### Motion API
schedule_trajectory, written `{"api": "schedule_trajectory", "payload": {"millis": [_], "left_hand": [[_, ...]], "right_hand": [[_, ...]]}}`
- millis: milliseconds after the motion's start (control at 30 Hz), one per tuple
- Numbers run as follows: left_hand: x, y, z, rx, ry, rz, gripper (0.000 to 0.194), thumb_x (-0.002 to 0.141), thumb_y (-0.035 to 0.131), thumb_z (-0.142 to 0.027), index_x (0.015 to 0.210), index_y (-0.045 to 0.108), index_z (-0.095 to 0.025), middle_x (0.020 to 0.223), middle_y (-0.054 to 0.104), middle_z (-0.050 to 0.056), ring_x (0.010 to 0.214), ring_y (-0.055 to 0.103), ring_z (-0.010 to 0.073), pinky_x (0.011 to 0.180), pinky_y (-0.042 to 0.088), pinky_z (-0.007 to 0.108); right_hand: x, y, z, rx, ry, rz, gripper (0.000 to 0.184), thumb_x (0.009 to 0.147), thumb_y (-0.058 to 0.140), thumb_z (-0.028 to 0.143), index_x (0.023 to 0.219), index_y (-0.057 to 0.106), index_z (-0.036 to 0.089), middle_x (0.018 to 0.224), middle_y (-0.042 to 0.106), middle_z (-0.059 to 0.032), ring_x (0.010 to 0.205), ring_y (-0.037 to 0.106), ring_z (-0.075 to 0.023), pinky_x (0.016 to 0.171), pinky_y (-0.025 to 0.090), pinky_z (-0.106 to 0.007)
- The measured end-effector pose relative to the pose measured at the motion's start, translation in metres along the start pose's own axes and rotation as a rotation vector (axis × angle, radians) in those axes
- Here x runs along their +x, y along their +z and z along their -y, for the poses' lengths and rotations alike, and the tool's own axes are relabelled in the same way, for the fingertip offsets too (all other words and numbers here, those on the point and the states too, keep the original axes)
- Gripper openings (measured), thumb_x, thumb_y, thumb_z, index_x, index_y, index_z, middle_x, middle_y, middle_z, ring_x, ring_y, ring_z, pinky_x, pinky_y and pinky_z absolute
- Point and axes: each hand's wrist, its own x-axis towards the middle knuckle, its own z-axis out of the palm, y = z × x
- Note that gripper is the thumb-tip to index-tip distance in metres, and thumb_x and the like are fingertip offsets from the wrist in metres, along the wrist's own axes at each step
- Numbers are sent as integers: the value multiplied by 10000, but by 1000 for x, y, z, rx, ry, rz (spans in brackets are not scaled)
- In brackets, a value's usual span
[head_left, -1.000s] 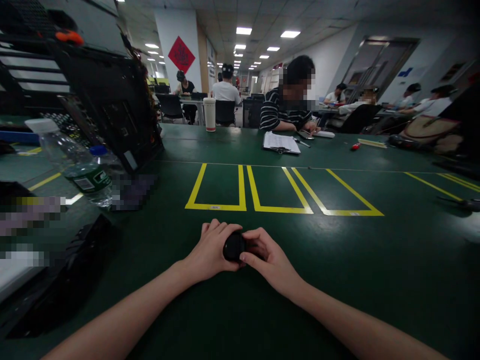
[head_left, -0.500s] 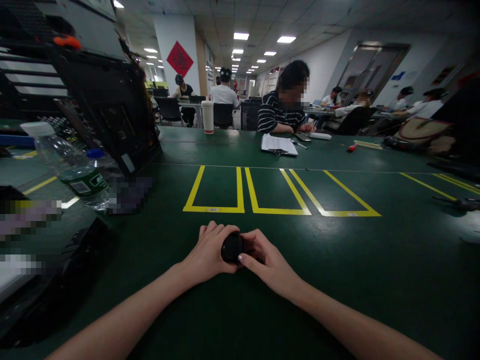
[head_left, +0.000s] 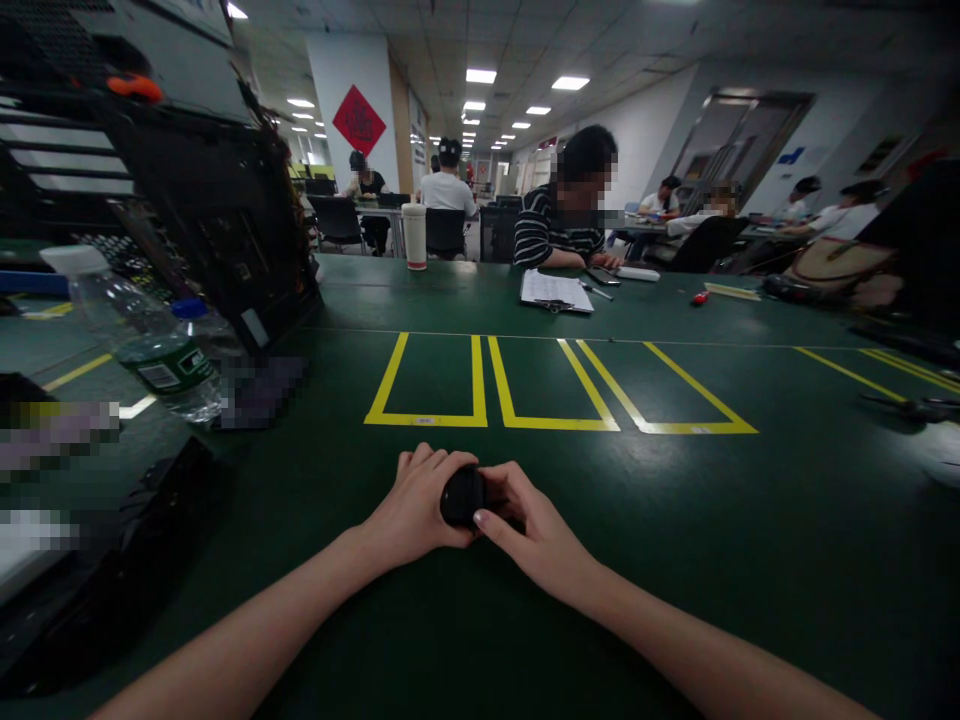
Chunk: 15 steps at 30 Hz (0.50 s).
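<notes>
Between my hands is a small, rounded black object [head_left: 462,496] with a smooth, dark surface; what kind of thing it is I cannot make out. My left hand [head_left: 417,508] wraps round its left side, thumb near the bottom and fingers over the far edge. On the other side, my right hand [head_left: 534,535] grips its right edge between thumb and fingers. Parts of the object are hidden by the fingers. Both hands are low over the green table [head_left: 480,640], just in front of the yellow tape outlines [head_left: 425,421].
A black computer case [head_left: 247,230], a water bottle [head_left: 169,365] and a dark strip-like part [head_left: 142,540] stand or lie at left. Across the table are a white cup [head_left: 414,237], a clipboard [head_left: 555,290] and a seated person [head_left: 562,225]. A bag [head_left: 840,260] is at far right.
Both hands keep their grip on the black object, with hardly any movement. The view has shifted very slightly.
</notes>
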Motion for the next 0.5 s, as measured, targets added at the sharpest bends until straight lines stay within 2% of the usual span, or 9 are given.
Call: {"api": "schedule_trajectory", "payload": {"millis": [67,200,367,500], "left_hand": [[0,0,0,-2,2,0,534,627,639,-315,1103,407,-246,995,513,29,861,427,230,723,339,352],[1,1,0,-4,6,9,531,631,635,-353,1098,411,-238,991,514,33,856,426,230,722,340,356],[1,1,1,-14,7,14,521,639,633,-351,1097,415,-234,1002,511,32,866,427,227,734,340,363],[1,2,2,-17,3,8,529,631,639,-330,1100,412,-241,1008,511,29,873,426,231,741,337,371]], "right_hand": [[0,0,-1,5,-26,-17,266,767,496,256,1026,435,238,1046,484,-34,944,498,-177,795,437,-353],[3,0,-4,66,-1,-59,170,795,447,284,956,460,232,993,501,-24,933,509,-172,766,450,-334],[3,1,-1,28,55,-47,243,799,439,305,1031,428,236,1008,505,-33,908,515,-173,757,456,-343],[0,1,0,-8,-2,-27,241,780,474,265,1017,440,234,1021,493,-30,909,507,-168,770,451,-338]]}}
